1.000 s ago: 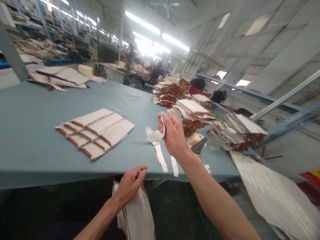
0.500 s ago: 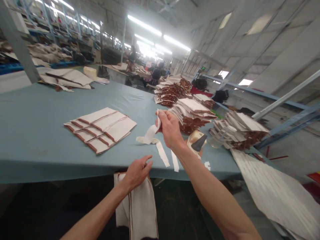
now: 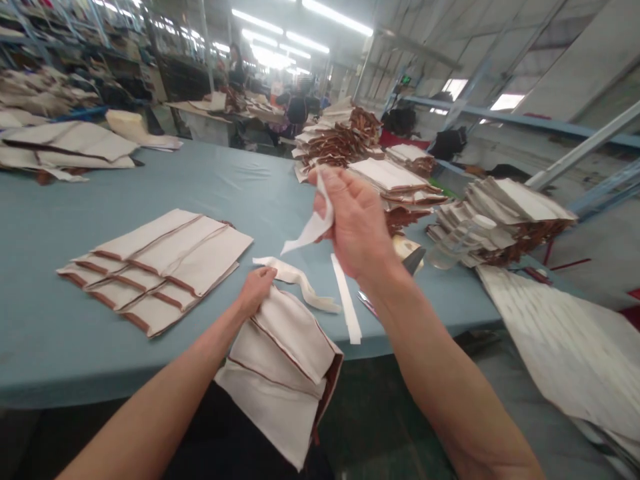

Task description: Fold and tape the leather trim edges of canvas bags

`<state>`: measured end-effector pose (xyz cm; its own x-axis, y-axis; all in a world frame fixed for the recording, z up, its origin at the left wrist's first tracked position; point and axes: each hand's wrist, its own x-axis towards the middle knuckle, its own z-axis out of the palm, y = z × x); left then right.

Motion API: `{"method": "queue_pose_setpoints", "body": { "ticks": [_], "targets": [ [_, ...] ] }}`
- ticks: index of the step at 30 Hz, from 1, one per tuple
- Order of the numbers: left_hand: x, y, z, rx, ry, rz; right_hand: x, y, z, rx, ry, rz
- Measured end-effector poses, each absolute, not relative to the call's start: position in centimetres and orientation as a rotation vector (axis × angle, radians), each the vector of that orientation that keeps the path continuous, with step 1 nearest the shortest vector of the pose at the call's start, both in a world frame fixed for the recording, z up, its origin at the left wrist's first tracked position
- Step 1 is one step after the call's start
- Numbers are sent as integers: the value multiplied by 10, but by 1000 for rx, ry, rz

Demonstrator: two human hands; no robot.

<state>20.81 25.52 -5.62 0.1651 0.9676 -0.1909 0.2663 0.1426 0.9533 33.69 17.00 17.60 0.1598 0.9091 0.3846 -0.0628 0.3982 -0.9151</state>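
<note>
My left hand (image 3: 259, 288) pinches the upper corner of a cream fabric panel (image 3: 285, 347) with brown-edged seams, which hangs over the table's front edge. Raised above the table, my right hand (image 3: 353, 213) is closed on a white fabric strip (image 3: 315, 227) whose free end dangles to the left. Below it a curled cream strip (image 3: 305, 287) and a straight white strip (image 3: 346, 300) lie on the table. Several similar panels (image 3: 165, 260) overlap in a fanned pile left of my left hand. Scissor-like metal handles (image 3: 367, 301) show partly behind my right forearm.
Tall stacks of folded brown-edged panels (image 3: 395, 177) stand at the back right of the blue table (image 3: 200, 190). A clear plastic jar (image 3: 463, 241) sits by another stack (image 3: 505, 213). More cream pieces (image 3: 70, 143) lie at the far left. People (image 3: 299, 103) are in the background.
My left hand has moved from above the hanging panel to gripping its corner, and the panel is lifted and turned. My right hand has raised the white strip off the table.
</note>
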Motion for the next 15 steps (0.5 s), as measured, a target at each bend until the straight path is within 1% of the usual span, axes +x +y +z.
{"method": "queue_pose_setpoints", "body": {
  "ticks": [5,9,12,15],
  "targets": [
    [212,275,-60,1229,1389,775,379,149,207,-831,-1150,681],
    [209,267,-55,1206,1342,824,382,130,223,-871,-1116,636],
    [198,248,-49,1224,1305,934,366,123,221,-856,-1096,675],
    [184,231,-46,1251,1288,1028,349,120,210,-825,-1115,781]
  ]
}}
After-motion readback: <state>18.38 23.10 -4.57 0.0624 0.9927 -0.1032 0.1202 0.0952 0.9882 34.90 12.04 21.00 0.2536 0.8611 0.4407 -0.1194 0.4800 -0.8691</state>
